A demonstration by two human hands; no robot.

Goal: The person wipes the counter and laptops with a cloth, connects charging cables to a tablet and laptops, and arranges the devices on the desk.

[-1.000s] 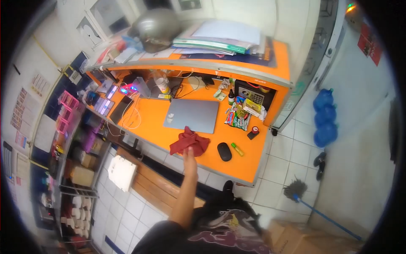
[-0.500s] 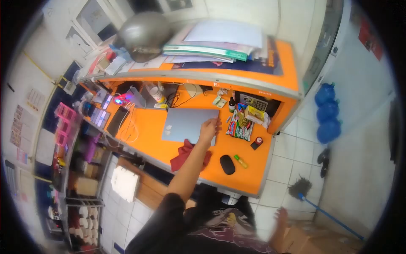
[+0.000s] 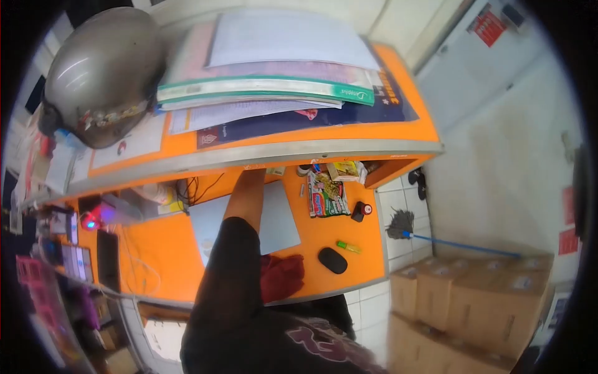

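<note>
My left forearm (image 3: 246,198) stretches across the closed grey-blue laptop (image 3: 279,218) and in under the upper shelf (image 3: 261,149). The shelf's edge hides the hand, so its fingers and anything in them cannot be seen. Just right of the wrist, a small pale item (image 3: 276,171) partly shows below that edge. A dark red cloth (image 3: 281,277) lies in front of the laptop, partly behind my sleeve. My right hand is out of view.
Colourful food packets (image 3: 327,194), a black pouch (image 3: 332,260) and a yellow-green tube (image 3: 349,247) lie on the orange desk (image 3: 168,249). Above are a helmet (image 3: 103,75) and folders (image 3: 268,90). Cardboard boxes (image 3: 492,305) and a mop (image 3: 400,224) stand right.
My left hand has moved from the laptop's right edge to beneath the shelf. The view has come closer to the shelf, and my right hand has left the picture.
</note>
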